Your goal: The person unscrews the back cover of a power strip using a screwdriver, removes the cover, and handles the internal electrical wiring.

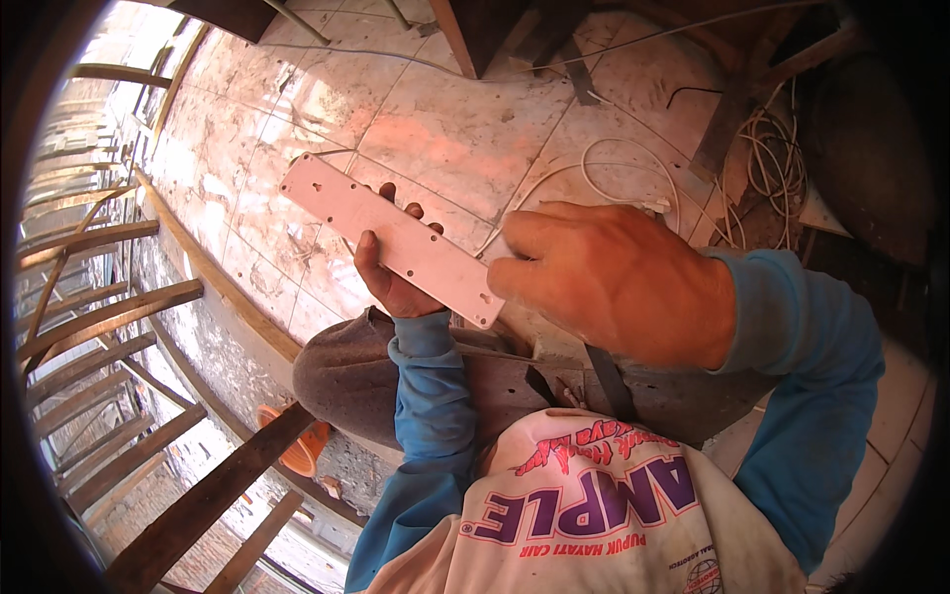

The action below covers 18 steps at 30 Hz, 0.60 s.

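Note:
My left hand (401,282) is closed around a long, pale power strip (396,238), thumb on one edge and fingertips showing past the other. The strip lies slantwise above my lap, its flat back turned up, with small screw holes and keyhole slots along it. Close by its near right end, my right hand (614,282) is curled with thumb and fingers together. Whatever those fingers hold, if anything, is hidden. A thin white cable (584,163) loops over the floor behind my right hand.
Dirty pale floor tiles (396,119) spread ahead. A coil of cable (772,168) lies at the right beside dark wooden legs (708,158). Wooden slats (109,327) line the left side, with an orange plastic object (305,450) beyond my knee.

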Each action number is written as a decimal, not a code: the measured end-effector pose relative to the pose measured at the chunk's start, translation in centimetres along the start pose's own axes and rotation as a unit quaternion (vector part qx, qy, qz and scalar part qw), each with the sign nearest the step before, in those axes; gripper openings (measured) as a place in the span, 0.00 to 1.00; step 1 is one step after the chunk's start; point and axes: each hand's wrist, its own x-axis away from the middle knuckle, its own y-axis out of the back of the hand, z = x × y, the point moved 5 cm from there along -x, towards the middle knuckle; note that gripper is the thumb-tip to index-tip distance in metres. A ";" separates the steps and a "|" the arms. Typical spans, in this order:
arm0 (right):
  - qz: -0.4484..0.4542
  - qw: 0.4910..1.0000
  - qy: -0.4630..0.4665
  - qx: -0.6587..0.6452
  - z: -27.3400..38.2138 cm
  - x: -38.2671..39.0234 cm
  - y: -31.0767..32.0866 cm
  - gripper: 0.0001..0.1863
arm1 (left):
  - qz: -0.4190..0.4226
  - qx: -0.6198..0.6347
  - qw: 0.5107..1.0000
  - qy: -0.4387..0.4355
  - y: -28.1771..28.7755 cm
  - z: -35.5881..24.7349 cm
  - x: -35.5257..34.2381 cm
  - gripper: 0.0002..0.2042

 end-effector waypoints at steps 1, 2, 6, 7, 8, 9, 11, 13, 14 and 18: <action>-0.027 0.999 0.019 -0.014 0.1 0.0 0.1 0.08 | 0.012 -0.007 1.000 -0.005 0.5 0.0 -0.2 0.33; -0.055 0.997 0.038 -0.029 0.2 -0.1 0.2 0.08 | 0.023 -0.013 1.000 -0.011 1.0 -0.2 -0.5 0.32; 0.041 0.995 -0.084 -0.027 -0.2 0.1 -0.2 0.08 | 0.051 -0.017 0.998 0.015 1.7 -0.3 -0.3 0.32; 0.084 0.992 -0.096 -0.010 -0.3 0.0 -0.1 0.08 | 0.050 -0.020 0.998 0.011 1.8 -0.3 -0.3 0.32; 0.127 0.986 -0.109 0.009 -0.4 0.0 -0.2 0.09 | 0.051 -0.023 0.998 0.008 1.8 -0.3 -0.3 0.32; 0.095 0.992 -0.079 0.011 -0.1 0.0 0.0 0.09 | 0.051 -0.026 0.998 0.005 1.8 -0.3 -0.3 0.32; 0.030 0.999 -0.021 0.014 0.2 0.1 -0.1 0.09 | 0.046 -0.019 0.999 0.007 1.8 -0.3 -0.4 0.32; -0.015 0.999 0.036 0.000 0.3 0.0 0.1 0.09 | 0.046 -0.010 0.999 0.018 1.8 -0.1 -0.4 0.32; -0.037 0.997 0.066 -0.009 0.5 -0.1 0.3 0.10 | 0.048 -0.006 0.999 0.025 1.5 -0.1 -0.2 0.32; 0.052 0.997 -0.061 -0.011 -0.2 0.1 -0.2 0.09 | -0.030 -0.006 0.999 -0.023 0.4 -0.2 -0.1 0.34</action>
